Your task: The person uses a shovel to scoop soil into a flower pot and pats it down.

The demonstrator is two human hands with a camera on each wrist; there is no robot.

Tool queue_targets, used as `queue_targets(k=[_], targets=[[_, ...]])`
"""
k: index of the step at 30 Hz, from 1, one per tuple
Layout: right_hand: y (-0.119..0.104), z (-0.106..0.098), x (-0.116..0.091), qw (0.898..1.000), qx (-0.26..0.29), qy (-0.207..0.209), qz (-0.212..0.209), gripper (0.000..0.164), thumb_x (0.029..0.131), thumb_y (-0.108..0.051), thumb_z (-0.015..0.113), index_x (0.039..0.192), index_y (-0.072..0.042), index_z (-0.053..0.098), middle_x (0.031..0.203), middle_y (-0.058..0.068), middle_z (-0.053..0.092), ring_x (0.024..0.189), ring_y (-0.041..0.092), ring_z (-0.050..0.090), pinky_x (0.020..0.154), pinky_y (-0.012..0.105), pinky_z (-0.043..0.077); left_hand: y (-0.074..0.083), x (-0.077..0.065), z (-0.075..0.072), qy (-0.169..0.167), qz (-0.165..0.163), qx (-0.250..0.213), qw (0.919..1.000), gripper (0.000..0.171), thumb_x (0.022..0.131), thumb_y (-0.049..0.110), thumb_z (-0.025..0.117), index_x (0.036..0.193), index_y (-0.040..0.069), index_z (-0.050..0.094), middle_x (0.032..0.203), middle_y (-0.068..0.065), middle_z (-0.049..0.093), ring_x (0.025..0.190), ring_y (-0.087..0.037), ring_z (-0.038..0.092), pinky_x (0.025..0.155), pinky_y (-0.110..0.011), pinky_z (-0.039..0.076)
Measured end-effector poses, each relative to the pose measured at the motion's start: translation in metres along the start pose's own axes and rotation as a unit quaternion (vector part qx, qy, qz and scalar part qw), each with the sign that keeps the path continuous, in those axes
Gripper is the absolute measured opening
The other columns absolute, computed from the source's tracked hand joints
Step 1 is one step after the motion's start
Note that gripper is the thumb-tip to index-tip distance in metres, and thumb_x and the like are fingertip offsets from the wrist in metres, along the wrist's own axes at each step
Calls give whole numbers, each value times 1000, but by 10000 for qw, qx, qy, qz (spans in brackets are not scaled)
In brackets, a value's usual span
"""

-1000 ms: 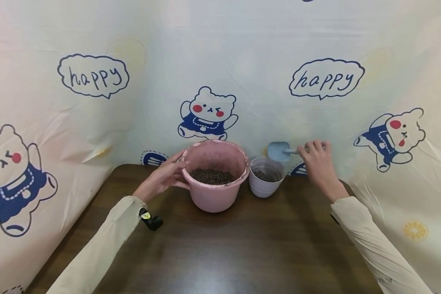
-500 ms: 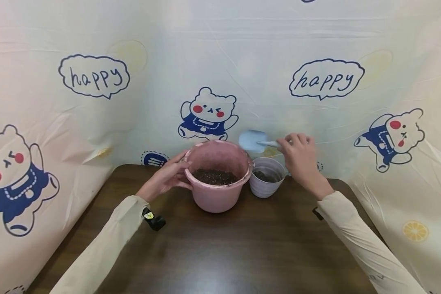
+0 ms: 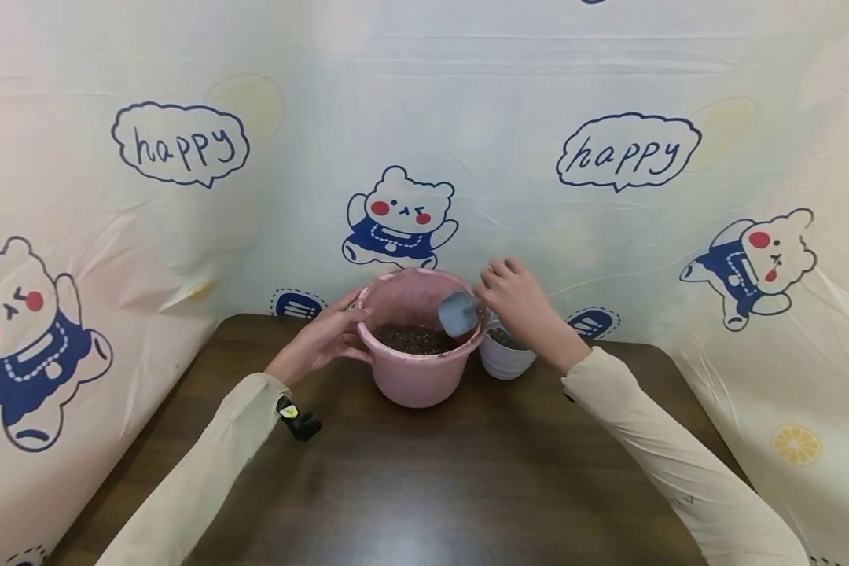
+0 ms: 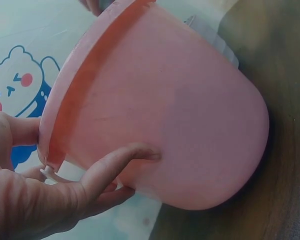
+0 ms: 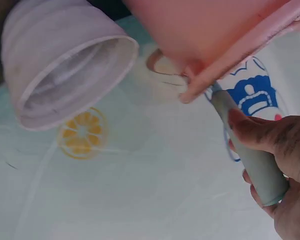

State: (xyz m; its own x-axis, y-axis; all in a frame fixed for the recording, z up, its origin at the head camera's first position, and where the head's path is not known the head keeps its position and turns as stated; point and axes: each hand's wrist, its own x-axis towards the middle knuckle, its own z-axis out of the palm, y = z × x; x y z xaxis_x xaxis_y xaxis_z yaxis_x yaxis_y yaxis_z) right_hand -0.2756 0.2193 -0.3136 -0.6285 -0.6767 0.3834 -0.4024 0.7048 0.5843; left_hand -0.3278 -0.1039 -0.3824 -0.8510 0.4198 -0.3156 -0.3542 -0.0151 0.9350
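A pink bucket [image 3: 417, 383] with dark soil [image 3: 412, 339] in its bottom stands on the table. My left hand [image 3: 320, 339] grips it at its left side, fingers at the rim and thumb [image 4: 135, 152] against the outer wall. In my right hand [image 3: 515, 303] is a small garden trowel; its blue blade [image 3: 457, 314] dips inside the bucket's right rim, above the soil. The right wrist view shows the fingers wrapped round its grey-green handle [image 5: 255, 155]. Just right of the bucket, partly behind my right hand, is a ribbed pale lilac pot [image 3: 507, 365] with some soil inside.
The brown wooden table [image 3: 410, 487] spreads out in front of the bucket. A patterned cloth backdrop [image 3: 509, 102] rises close behind the bucket and pot and along both sides. A black wrist device [image 3: 299, 420] hangs by my left sleeve.
My right hand has carried the trowel leftward, over the lilac pot and down into the bucket, its blade now tilted downward. The left hand and bucket have barely shifted.
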Motion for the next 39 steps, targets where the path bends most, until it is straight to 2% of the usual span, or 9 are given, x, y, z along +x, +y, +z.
queue_targets(k=[6, 10, 16, 23, 25, 28, 33, 36, 39], targets=[[-13, -1, 29, 9971, -603, -409, -223, 8, 87, -9, 82, 93, -14, 82, 99, 5, 73, 97, 24, 53, 85, 37, 45, 1, -1, -3, 40, -17, -56, 10000, 73, 111, 19, 47, 170, 34, 6, 172, -25, 12, 152, -52, 29, 102, -71, 49], [-27, 5, 47, 9916, -597, -1147, -50, 7, 88, -8, 80, 89, -15, 82, 98, 3, 76, 97, 22, 55, 89, 35, 45, 2, -2, -4, 22, -4, -35, 10000, 73, 111, 19, 47, 170, 34, 6, 173, -25, 12, 152, -52, 30, 102, -71, 49], [-60, 23, 80, 9637, -361, -2646, 87, 22, 103, -15, 61, 115, -21, 79, 121, -2, 76, 118, 19, 61, 106, 30, 46, 2, -2, -6, 31, 36, 3, 10000, 73, 111, 19, 46, 170, 34, 5, 174, -23, 8, 153, -52, 26, 98, -70, 52], [-77, 32, 98, 9257, -1047, -3633, 99, 34, 110, -35, 50, 137, -28, 69, 140, -7, 66, 128, 17, 55, 106, 32, 42, 0, 0, -2, -52, 35, -94, 9999, 73, 111, 18, 46, 170, 34, 5, 173, -23, 6, 153, -53, 27, 94, -68, 56], [-75, 33, 97, 9269, -1078, -3592, 130, 34, 110, -34, 50, 137, -27, 69, 139, -6, 67, 126, 17, 56, 104, 32, 42, 0, 1, -1, -42, 43, -88, 9999, 73, 111, 18, 46, 170, 34, 5, 173, -24, 7, 152, -53, 27, 94, -68, 56], [-69, 36, 93, 9381, -928, -3330, 237, 31, 109, -28, 52, 133, -25, 71, 135, -6, 69, 124, 18, 56, 104, 33, 42, 3, 0, 0, -20, 64, -46, 10000, 73, 111, 19, 46, 170, 34, 6, 173, -24, 8, 152, -53, 29, 95, -69, 55], [-58, 42, 81, 9591, -669, -2743, 205, 22, 106, -20, 58, 111, -22, 80, 116, -4, 76, 115, 20, 61, 100, 36, 45, 5, -1, -1, -17, 101, 41, 9999, 73, 111, 20, 47, 170, 34, 6, 173, -25, 9, 151, -53, 30, 97, -69, 53], [-53, 45, 71, 9704, -110, -2401, 241, 15, 101, -15, 65, 100, -16, 81, 109, 2, 78, 111, 25, 65, 97, 39, 51, 4, 0, -1, -32, 66, 65, 10000, 73, 111, 21, 47, 170, 35, 6, 173, -24, 7, 151, -54, 29, 98, -70, 52], [-51, 49, 65, 9715, 504, -2308, 171, 8, 94, -14, 73, 96, -11, 80, 110, 7, 78, 113, 30, 66, 100, 43, 53, 2, 0, -1, -9, -14, 41, 10000, 73, 111, 21, 48, 170, 35, 7, 174, -22, 5, 151, -54, 29, 100, -71, 51]])
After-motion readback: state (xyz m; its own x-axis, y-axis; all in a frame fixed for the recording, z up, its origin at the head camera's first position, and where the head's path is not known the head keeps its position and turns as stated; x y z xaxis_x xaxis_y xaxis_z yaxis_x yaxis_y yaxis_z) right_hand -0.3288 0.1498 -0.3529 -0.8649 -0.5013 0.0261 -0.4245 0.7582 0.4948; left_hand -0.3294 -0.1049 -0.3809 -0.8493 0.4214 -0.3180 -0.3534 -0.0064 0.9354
